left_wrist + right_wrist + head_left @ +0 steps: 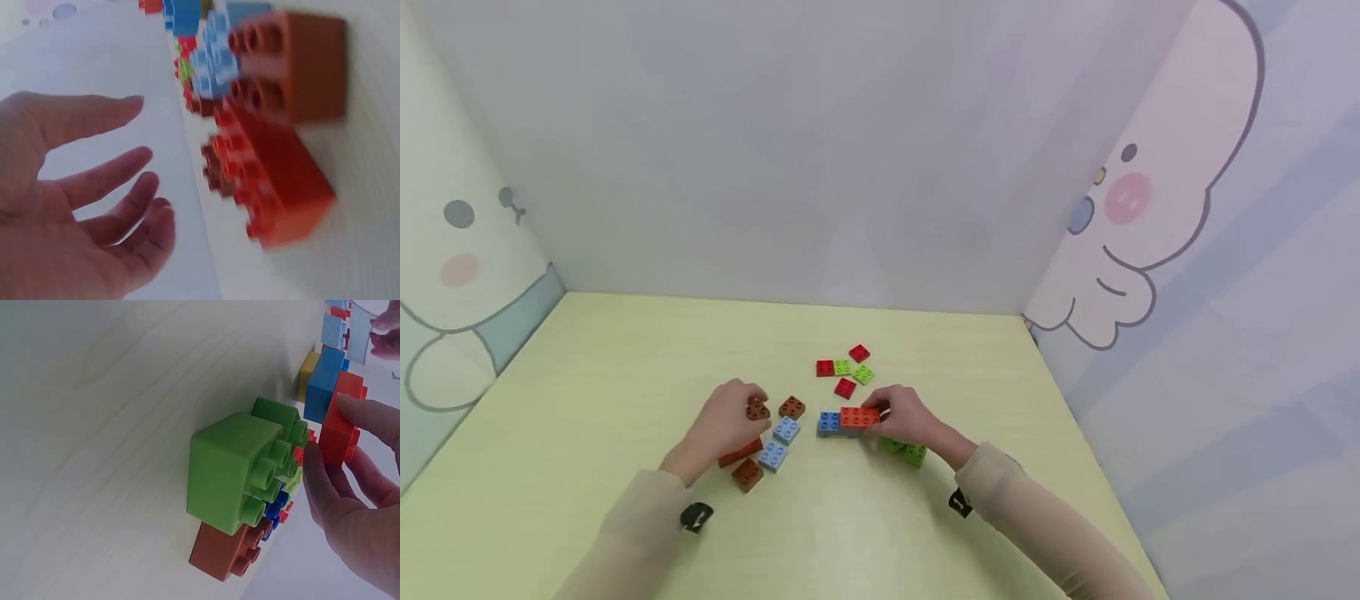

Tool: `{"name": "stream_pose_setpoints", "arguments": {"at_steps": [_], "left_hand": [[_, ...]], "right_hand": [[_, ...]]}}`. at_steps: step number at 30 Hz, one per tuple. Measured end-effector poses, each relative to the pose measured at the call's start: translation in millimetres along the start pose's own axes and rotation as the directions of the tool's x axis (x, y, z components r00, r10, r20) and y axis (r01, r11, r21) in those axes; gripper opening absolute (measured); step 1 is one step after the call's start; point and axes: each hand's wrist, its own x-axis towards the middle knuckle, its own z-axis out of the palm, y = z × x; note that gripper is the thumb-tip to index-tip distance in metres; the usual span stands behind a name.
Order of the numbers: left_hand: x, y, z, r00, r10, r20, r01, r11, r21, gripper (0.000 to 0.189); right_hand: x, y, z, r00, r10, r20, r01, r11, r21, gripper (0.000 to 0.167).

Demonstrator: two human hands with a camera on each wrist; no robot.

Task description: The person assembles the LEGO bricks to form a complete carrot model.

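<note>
My right hand [904,415] pinches a long orange-red toy brick [859,417] between thumb and fingers. That brick sits over the right part of a blue brick [829,423], which rests on a yellow brick [307,376]; whether the studs are fully pressed in, I cannot tell. Over on the left, my left hand [726,421] hovers with its fingers spread and bent slightly, holding nothing in the left wrist view. Below and beside it lie a long red brick [281,187], a brown brick [747,473] and another brown brick [757,409] near the fingertips.
Two light blue bricks [772,455] and a brown brick [792,407] lie between the hands. Green bricks [915,455] sit under the right wrist, with a brown one [219,550] beside them. Small red and lime bricks [842,367] are farther back, before a grey wall [790,167].
</note>
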Motion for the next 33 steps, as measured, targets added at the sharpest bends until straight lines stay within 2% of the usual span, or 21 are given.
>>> {"name": "stream_pose_setpoints", "arguments": {"at_steps": [3, 7, 10, 17, 23, 28, 30, 33], "left_hand": [[-9.1, -15.5, -7.1, 0.996, -0.042, 0.075, 0.039, 0.999, 0.035, 0.037], [-15.0, -25.3, -9.9, 0.975, -0.085, 0.204, 0.082, 0.996, 0.019, 0.037], [-14.5, -27.8, -10.8, 0.966, -0.094, 0.240, 0.097, 0.995, 0.001, 0.035], [-10.2, -33.6, -13.7, 0.960, -0.148, 0.238, 0.147, 0.989, 0.022, 0.030], [-8.6, -35.6, -14.5, 0.963, -0.197, 0.184, 0.194, 0.980, 0.036, 0.031], [-6.8, -33.4, -16.1, 0.957, -0.238, 0.165, 0.237, 0.971, 0.025, 0.033], [-5.8, -31.2, -17.1, 0.960, -0.235, 0.153, 0.233, 0.972, 0.029, 0.035], [-5.0, -25.7, -17.3, 0.973, -0.205, 0.107, 0.201, 0.978, 0.047, 0.038]], "right_hand": [[0.8, -1.2, 3.5, 1.000, 0.014, 0.017, -0.014, 1.000, 0.003, 0.030], [0.4, -3.8, 5.2, 1.000, 0.014, 0.024, -0.014, 1.000, -0.005, 0.030], [1.4, -5.9, 3.8, 1.000, -0.001, 0.017, 0.001, 1.000, -0.014, 0.030], [5.5, -9.4, -1.4, 1.000, -0.007, 0.020, 0.007, 0.999, -0.038, 0.031], [6.7, -8.2, -3.8, 1.000, 0.004, 0.021, -0.003, 0.999, -0.035, 0.032], [4.9, -5.3, -4.4, 1.000, 0.003, 0.019, -0.002, 0.999, -0.033, 0.034], [4.0, -4.6, -4.3, 1.000, 0.007, 0.021, -0.006, 1.000, -0.031, 0.034], [2.7, -4.0, -3.8, 0.999, 0.022, 0.024, -0.021, 0.999, -0.032, 0.034]]}}
